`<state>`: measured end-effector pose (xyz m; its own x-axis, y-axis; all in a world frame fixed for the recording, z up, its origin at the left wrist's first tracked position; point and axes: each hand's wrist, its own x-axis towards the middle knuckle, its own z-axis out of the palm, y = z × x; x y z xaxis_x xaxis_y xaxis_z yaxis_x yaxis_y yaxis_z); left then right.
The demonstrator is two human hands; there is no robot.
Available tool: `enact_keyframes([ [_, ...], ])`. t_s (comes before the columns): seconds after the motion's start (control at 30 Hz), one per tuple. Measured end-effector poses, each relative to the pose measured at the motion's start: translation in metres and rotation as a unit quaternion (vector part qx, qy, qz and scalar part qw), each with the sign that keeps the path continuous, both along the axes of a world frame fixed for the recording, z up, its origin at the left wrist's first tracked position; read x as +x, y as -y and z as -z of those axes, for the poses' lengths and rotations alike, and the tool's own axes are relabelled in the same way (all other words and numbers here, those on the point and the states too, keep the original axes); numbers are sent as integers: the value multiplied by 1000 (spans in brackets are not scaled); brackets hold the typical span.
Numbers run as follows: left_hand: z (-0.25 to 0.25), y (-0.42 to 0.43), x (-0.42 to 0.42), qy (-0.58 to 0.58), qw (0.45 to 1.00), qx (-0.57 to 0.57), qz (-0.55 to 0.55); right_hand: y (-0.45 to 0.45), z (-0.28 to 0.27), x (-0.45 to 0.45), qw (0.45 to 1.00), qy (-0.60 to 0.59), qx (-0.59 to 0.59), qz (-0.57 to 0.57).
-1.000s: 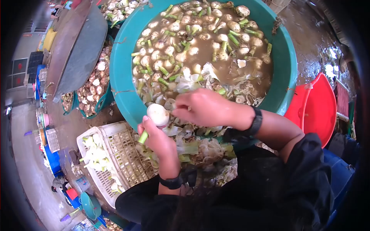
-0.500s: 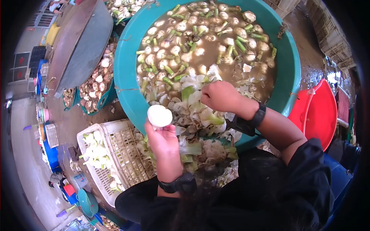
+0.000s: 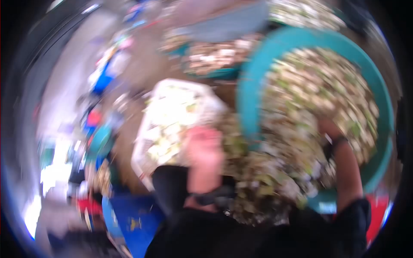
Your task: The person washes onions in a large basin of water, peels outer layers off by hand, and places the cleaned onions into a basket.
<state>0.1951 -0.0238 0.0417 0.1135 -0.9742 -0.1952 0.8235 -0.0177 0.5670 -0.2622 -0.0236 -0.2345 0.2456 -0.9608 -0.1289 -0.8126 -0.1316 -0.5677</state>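
Note:
Strong blur smears this moment. My left hand (image 3: pixel 204 144) is raised at the near right edge of a white plastic crate (image 3: pixel 140 157). Inside the crate lie pale bulbs (image 3: pixel 165 144), some with green bits, garlic-like. The fingers are smeared, and no bulb can be made out in them. My right hand (image 3: pixel 329 125) is over the big teal tub (image 3: pixel 249 99), beside the pile of papery peelings (image 3: pixel 284 137); its fingers are blurred too. Many stemmed bulbs (image 3: pixel 318 73) fill the tub's far part.
Beyond the crate stands a teal basket of reddish-brown bulbs (image 3: pixel 219 53), under a grey sheet (image 3: pixel 232 21). Another container of pale bulbs (image 3: pixel 305 13) is at the top. A blue surface (image 3: pixel 135 221) lies at lower left, and a red basin (image 3: pixel 378 210) at lower right.
My view has swung left, so the tub now sits at the right. My left hand has moved over to the crate; the white bulb it held no longer shows. My right hand stays at the tub.

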Motion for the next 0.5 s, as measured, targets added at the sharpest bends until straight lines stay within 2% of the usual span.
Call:
enact_keyframes([
  [0.03, 13, 0, -23, 64, 998, 18, -13, -2, -17, 7, 990, -130, 62, 14],
  [0.07, 5, -2, -54, 219, 973, 66, -22, -10, -37, 21, 971, -213, 85, 67],
  [0.1, -1, -1, -78, 266, 954, 136, -34, -15, -58, 28, 941, -336, 36, 1],
  [0.13, -9, -9, -91, 336, 931, 139, 24, -25, -70, 41, 948, -303, 26, 91],
  [0.17, 6, -14, -100, 364, 918, 119, 106, -35, -47, 18, 958, -273, -5, 86],
  [0.2, 24, -16, -118, 415, 896, 88, 134, -42, -68, 12, 981, -119, -32, 148],
  [0.23, 42, -21, -135, 462, 869, 54, 169, -55, -88, 12, 975, 37, -55, 214],
  [0.27, 41, -30, -150, 438, 873, 38, 210, -61, -120, 33, 974, 33, -54, 215],
  [0.3, 37, -40, -167, 414, 875, 20, 251, -63, -162, 63, 919, 272, -41, 282],
  [0.33, 50, -53, -189, 407, 888, 21, 214, -64, -194, 89, 804, 495, -29, 328],
  [0.37, 72, -62, -215, 400, 900, 20, 173, -66, -212, 111, 806, 494, -33, 326],
  [0.4, 103, -65, -238, 302, 942, 1, 144, -67, -221, 136, 828, 446, -121, 317],
  [0.43, 87, -64, -230, 302, 943, 2, 138, -68, -223, 149, 842, 396, -206, 304],
  [0.47, 71, -61, -216, 266, 948, 1, 173, -72, -219, 149, 888, 341, -178, 253],
  [0.5, 53, -56, -201, 233, 951, -1, 205, -77, -223, 152, 888, 347, -179, 244],
])
